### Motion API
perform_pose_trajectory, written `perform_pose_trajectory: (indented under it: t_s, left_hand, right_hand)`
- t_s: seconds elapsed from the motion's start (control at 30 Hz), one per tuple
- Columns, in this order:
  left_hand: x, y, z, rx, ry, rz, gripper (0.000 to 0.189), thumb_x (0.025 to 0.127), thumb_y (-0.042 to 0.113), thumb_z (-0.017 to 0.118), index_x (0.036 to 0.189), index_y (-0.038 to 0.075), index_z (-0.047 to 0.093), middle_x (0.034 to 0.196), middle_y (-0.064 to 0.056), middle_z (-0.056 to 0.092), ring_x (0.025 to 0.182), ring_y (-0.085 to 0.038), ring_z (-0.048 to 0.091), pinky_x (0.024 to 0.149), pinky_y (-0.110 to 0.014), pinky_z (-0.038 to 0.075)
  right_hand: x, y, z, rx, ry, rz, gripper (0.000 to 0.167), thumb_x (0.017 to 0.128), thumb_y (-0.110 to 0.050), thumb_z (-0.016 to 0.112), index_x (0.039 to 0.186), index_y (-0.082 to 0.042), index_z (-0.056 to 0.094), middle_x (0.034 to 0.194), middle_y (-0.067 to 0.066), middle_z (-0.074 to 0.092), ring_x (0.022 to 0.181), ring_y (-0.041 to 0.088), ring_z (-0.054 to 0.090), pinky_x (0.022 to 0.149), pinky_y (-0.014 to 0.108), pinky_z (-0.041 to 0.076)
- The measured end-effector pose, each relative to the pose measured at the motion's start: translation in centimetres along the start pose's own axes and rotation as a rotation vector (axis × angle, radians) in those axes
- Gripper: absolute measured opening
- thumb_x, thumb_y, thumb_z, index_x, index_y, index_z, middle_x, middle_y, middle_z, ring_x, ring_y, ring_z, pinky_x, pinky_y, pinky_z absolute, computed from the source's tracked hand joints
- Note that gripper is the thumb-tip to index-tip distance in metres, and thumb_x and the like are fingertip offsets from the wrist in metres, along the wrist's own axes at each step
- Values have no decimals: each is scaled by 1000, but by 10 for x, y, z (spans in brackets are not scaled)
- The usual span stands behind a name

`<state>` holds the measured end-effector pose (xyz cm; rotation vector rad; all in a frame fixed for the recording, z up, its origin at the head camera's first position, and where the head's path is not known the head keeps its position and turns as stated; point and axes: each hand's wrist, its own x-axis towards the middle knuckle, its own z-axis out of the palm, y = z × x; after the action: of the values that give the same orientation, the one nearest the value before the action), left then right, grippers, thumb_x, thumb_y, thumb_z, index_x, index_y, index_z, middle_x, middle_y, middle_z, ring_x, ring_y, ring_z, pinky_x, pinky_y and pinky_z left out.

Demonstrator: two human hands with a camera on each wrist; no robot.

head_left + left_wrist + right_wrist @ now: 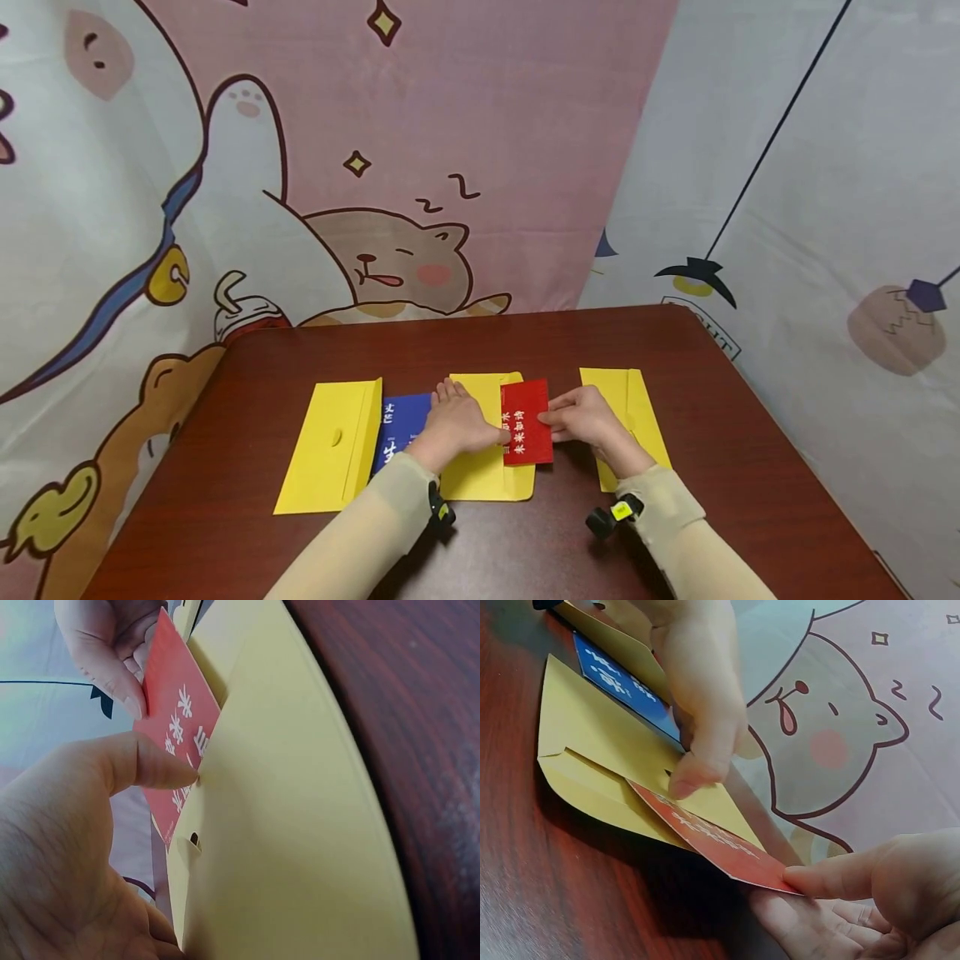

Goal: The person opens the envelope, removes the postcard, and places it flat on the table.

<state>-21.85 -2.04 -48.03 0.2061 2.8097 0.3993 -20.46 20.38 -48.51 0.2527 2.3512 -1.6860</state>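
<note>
My right hand pinches a red card with white characters between thumb and fingers, at the card's right side. The card's left part is hidden inside the mouth of the middle yellow envelope, whose flap lies unfolded to the right beneath the card. Fingers straight, my left hand rests on that envelope. Its thumb touches the envelope at the mouth, beside the card. A blue card with white characters lies to the left, near the left fingers and partly covered by the left hand.
A yellow envelope with a small half-round notch lies at the left, beside the blue card. Another yellow envelope is at the right, partly under the right hand and wrist. The brown table meets a cartoon-printed cloth at the back.
</note>
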Motion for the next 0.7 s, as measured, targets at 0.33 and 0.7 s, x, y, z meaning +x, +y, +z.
perform_pose_trajectory:
  t_s: [0.33,0.7]
  left_hand:
    - [0,0,1,1,6,-1,131,78,69,76,163,-12,19,171,-32,13,158,-49,14,127,-55,17]
    - [-1,1,0,26,-9,0,131,79,71,73,163,-13,16,171,-33,10,158,-48,12,127,-54,15]
  right_hand:
    - [0,1,-23,33,-17,-8,35,94,-6,79,120,16,69,97,19,75,75,24,75,69,38,64]
    - [-5,4,-52,50,-34,6,42,96,-9,79,127,16,66,102,19,75,78,24,75,72,37,64]
